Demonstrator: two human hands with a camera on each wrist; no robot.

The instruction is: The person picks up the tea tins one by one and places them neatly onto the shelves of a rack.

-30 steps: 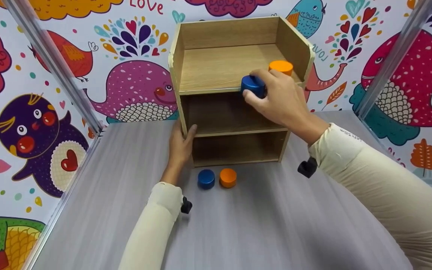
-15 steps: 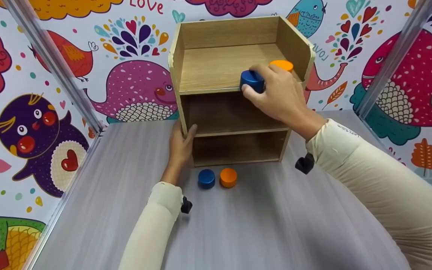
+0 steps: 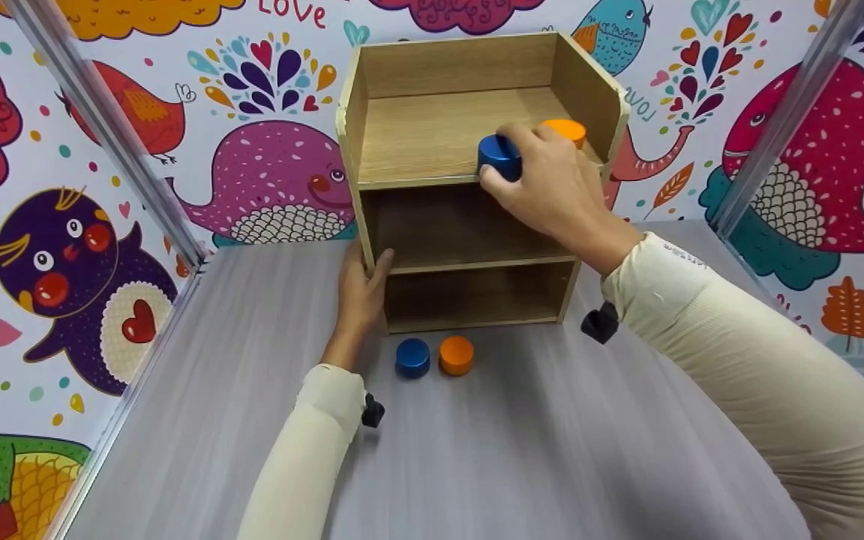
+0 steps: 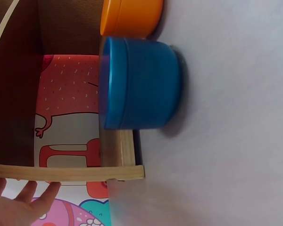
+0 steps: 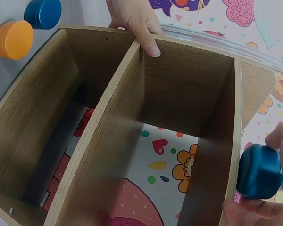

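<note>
A small wooden shelf unit [image 3: 421, 139] with an open top and two compartments below stands on the table. My left hand [image 3: 361, 296] grips its left side panel, thumb over the front edge and fingers along the outside. My right hand [image 3: 552, 180] pinches a small round blue tin [image 3: 498, 156] between thumb and fingers at the top board's front edge. In the right wrist view, this blue tin [image 5: 259, 172] sits close against the board. Just behind that hand, an orange tin [image 3: 565, 131] stands at the right end of the top board, partly hidden.
Side by side on the grey table [image 3: 252, 360], before the unit, stand a second blue tin [image 3: 412, 358] and a second orange tin [image 3: 456, 355]. The unit's raised top sides [image 3: 597, 97] flank the top board. Cartoon-printed walls [image 3: 274, 172] enclose the table behind and on both sides.
My right hand has raised the blue tin slightly and shifted it a little left, from below the top board's front edge onto its level. The left hand has stayed put.
</note>
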